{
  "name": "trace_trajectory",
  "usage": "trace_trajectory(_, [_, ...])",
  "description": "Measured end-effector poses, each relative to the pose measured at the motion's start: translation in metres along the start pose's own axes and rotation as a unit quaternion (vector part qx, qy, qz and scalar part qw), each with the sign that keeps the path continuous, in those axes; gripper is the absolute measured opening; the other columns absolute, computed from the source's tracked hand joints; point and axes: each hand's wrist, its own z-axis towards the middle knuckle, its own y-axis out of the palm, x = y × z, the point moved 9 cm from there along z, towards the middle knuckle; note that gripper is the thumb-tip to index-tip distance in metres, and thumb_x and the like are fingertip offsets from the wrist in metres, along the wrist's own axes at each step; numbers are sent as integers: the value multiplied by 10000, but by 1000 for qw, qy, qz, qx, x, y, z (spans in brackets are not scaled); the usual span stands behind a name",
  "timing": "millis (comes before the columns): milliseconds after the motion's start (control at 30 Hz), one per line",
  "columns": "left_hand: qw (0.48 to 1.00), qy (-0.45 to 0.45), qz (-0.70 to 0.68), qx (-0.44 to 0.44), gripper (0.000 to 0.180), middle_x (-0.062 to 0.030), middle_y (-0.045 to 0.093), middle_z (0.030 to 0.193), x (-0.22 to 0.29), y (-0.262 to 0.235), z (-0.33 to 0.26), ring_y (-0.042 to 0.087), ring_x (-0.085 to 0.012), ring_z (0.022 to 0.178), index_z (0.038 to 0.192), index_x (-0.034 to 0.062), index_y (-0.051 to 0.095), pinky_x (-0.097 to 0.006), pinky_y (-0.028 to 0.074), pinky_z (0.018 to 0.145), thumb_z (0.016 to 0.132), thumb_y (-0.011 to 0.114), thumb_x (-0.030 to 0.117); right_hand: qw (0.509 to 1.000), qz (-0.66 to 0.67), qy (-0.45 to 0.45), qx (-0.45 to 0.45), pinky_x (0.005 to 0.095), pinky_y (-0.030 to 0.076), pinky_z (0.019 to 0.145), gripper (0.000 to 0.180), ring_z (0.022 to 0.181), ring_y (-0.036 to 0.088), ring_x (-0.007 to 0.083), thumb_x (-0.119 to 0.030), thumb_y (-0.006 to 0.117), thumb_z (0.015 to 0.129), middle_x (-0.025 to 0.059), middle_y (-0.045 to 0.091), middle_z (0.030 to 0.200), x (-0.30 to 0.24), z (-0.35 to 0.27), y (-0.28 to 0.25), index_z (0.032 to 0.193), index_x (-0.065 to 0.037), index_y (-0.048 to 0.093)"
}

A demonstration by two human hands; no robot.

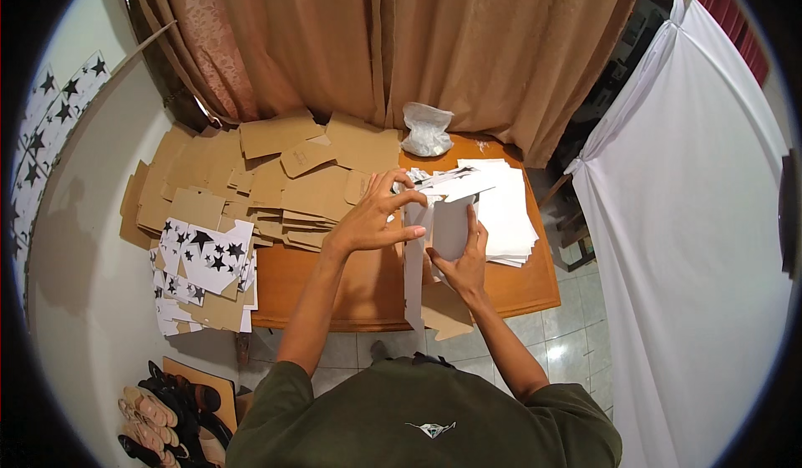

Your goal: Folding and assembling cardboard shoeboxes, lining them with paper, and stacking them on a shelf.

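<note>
A partly folded cardboard box (454, 227), with pale white-grey panels and a brown flap (445, 308) toward me, stands tilted over the table's near right part. My right hand (466, 258) grips its right wall, thumb on the near side and fingers stretched up along the outside. At the box's upper left, my left hand (376, 216) is spread, its thumb and bent fingers apart near the top edge of the left panel. Whether those fingertips touch the panel is hard to tell. The underside of the box is hidden.
Flat brown cardboard blanks (276, 176) are heaped along the table's left and back. Star-printed pieces (205, 259) lie at the left front edge. Behind the box is a stack of white sheets (505, 217). A clear plastic bag (428, 130) sits at the back, against brown curtains (334, 42).
</note>
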Motion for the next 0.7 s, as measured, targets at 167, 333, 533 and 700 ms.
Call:
trace_trajectory(167, [995, -1, 31, -96, 542, -96, 530, 1245, -7, 12, 15, 520, -353, 1243, 1197, 213, 675, -638, 265, 1143, 835, 715, 615, 1000, -7, -1, 1, 505, 530, 991, 1168, 1255, 503, 466, -246, 873, 704, 276, 341, 1417, 8, 3, 14, 1633, -190, 169])
trace_trajectory(333, [999, -22, -15, -22, 573, -114, 532, 1273, -30, 8, 21, 513, -346, 1258, 1277, 192, 665, -645, 302, 1123, 848, 727, 567, 1000, -11, -15, 2, 512, 525, 998, 1158, 1262, 498, 465, -210, 854, 691, 283, 348, 1414, 6, 15, 18, 1632, -186, 180])
trace_trajectory(533, [986, 66, 153, -28, 694, -176, 471, 1429, -26, 10, 31, 354, -426, 1427, 1428, 210, 578, -635, 286, 1148, 853, 729, 567, 1000, -4, -23, -8, 523, 513, 1008, 1143, 1255, 496, 471, -219, 851, 696, 296, 344, 1433, 11, 32, 16, 1628, -167, 191])
trace_trajectory(700, [992, -26, 121, -29, 873, -197, 435, 1516, -29, -6, 60, 385, -413, 1434, 1542, 307, 444, -636, 262, 1169, 814, 671, 731, 997, -28, -67, 24, 501, 502, 1017, 1172, 1256, 490, 406, -249, 890, 683, 250, 416, 1345, 6, 42, 7, 1626, -132, 203])
